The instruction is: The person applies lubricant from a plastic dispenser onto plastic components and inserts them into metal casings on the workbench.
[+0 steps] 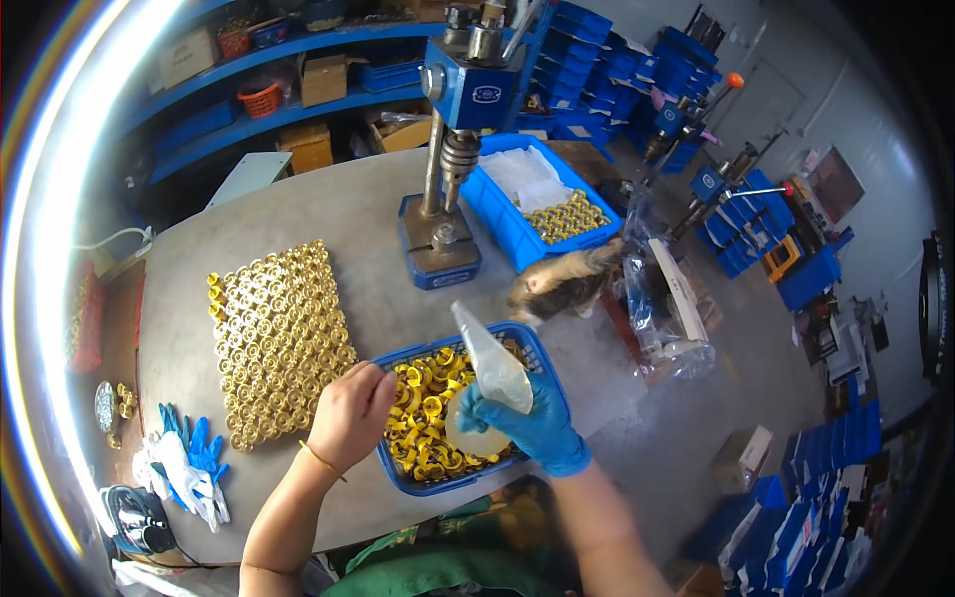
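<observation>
My right hand [537, 423], in a blue glove, is wrapped round a translucent cone-shaped squeeze bag [492, 366], its narrow end pointing up and to the left. A pale, see-through round piece [463, 426] shows beside the gloved fingers; whether it belongs to the bag I cannot tell. Below them, a blue plastic basket [460, 487] holds many small yellow-and-brass ring-shaped parts [423, 398]. At the basket's left rim is my bare left hand [348, 413], its fingers curled together; anything between them is hidden. Left of it, many round brass fittings [284, 338] stand in tight rows on the grey table [383, 229].
A blue hand press [443, 239] stands behind the basket. Further back sits a blue bin [497, 224] with white lining and brass parts. Gloves [189, 463] lie at the left edge. A brown cloth-like bundle [562, 279] and plastic bags [676, 338] are to the right.
</observation>
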Demonstrator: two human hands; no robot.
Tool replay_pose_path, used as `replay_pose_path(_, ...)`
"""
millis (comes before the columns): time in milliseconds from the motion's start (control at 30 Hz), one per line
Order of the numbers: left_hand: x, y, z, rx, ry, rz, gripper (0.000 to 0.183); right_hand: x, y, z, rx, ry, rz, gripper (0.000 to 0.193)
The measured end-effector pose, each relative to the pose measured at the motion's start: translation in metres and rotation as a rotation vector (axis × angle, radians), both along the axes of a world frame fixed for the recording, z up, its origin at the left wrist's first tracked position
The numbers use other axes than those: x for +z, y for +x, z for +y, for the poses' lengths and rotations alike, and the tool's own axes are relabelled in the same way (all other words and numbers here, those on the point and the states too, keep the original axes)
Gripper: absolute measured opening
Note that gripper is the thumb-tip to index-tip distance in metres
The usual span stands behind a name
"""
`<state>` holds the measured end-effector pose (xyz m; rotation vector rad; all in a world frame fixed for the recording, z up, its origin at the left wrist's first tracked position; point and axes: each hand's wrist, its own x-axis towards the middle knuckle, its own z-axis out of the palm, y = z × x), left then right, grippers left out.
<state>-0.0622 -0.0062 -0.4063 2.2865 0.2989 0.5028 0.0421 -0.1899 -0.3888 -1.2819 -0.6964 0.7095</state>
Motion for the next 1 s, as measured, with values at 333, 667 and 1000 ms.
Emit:
replay_pose_path(333, -0.013, -0.024, -0.003, 0.011, -1.372, -0.1, 0.013, 0.016, -0.015, 0.005, 0.17, -0.084, 0.181, 0.021)
replay_pose_path(667, -0.029, -0.024, 0.0, -0.229, -1.677, -0.363, 0.017, 0.011, -0.027, 0.012, 0.12, -0.191, 0.168, 0.019)
replay_pose_path(1000, -0.029, -0.026, 0.001, -0.212, -1.583, -0.339, 0.012, 0.006, -0.028, 0.014, 0.078, -0.24, 0.176, 0.016)
